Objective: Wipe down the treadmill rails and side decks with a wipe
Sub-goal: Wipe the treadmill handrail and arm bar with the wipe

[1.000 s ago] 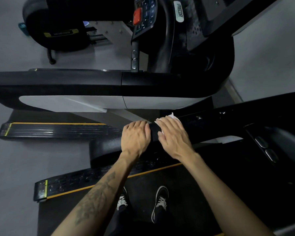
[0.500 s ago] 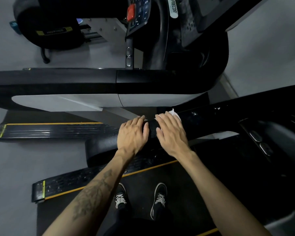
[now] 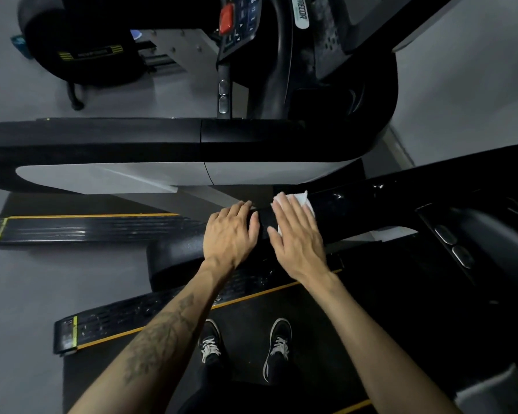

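Note:
A black treadmill rail (image 3: pixel 371 210) runs from the middle left up to the right. My right hand (image 3: pixel 296 234) lies flat on it, fingers straight, pressing a white wipe (image 3: pixel 304 200) whose far edge shows beyond my fingertips. Just left of it my left hand (image 3: pixel 229 231) rests on the same rail with its fingers draped over the top. Below the rail runs the black side deck (image 3: pixel 162 318) with a yellow edge line, beside the belt (image 3: pixel 245 309) where my two shoes stand.
A second treadmill stands beyond, with its black rail (image 3: pixel 132 138), side deck (image 3: pixel 81 228) and console with a red stop button (image 3: pixel 226 14). Two oval buttons (image 3: pixel 453 245) sit on my treadmill at right. Grey floor (image 3: pixel 42 279) lies to the left.
My right hand has slid the wipe slightly to the right along the rail, opening a small gap from the left hand. The left hand stays put.

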The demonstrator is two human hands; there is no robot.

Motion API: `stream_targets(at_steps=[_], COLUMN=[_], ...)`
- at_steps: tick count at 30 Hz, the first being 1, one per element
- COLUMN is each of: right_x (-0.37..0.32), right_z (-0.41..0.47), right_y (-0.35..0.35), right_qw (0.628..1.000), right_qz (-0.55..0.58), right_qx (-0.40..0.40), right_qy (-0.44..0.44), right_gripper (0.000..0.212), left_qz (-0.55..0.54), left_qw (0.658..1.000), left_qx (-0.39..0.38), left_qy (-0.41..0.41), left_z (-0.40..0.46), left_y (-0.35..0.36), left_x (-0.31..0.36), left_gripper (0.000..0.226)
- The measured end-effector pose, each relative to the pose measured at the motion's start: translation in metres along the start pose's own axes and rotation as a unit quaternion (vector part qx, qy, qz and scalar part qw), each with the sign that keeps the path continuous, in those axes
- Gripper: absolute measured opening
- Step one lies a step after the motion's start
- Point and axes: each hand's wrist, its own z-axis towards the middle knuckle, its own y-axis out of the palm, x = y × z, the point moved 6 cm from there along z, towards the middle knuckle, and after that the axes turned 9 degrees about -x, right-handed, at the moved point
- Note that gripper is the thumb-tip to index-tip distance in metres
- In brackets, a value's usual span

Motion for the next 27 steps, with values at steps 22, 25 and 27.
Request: stream_targets(at_steps=[22, 25, 27], right_x=[0.033, 0.021, 0.01], right_z=[-0.019, -0.001, 0.0], right_y=[-0.004, 0.001, 0.004], right_qw=[0.999, 0.997, 0.996], right_qz=[-0.013, 0.004, 0.012], right_qx=[0.017, 0.026, 0.031], right_qy=[-0.035, 0.071, 0.082], right_gripper=[0.058, 0.065, 0.067], left_qz=[-0.007, -0.009, -0.009], left_qw=[1.0, 1.0, 0.999], left_qx=[-0.003, 0.001, -0.001], left_qy=[0.006, 0.026, 0.049], left_z=[-0.002, -0.003, -0.003], left_y=[0.0, 0.0, 0.001], left_x=[0.0, 0.002, 0.002], left_gripper=[0.066, 0.067, 0.068])
